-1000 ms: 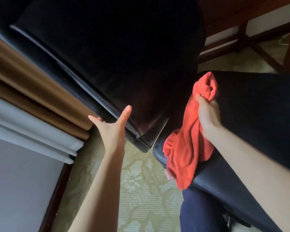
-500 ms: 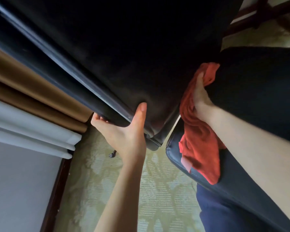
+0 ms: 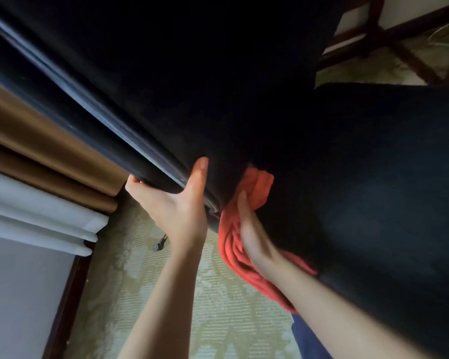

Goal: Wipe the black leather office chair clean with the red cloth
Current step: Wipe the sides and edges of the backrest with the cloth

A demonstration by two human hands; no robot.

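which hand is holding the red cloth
The right hand, which grips the red cloth. The left hand holds no cloth, only the edge of the chair backrest.

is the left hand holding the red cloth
No, the red cloth is bunched in the right hand, while the left hand grips the edge of the chair back.
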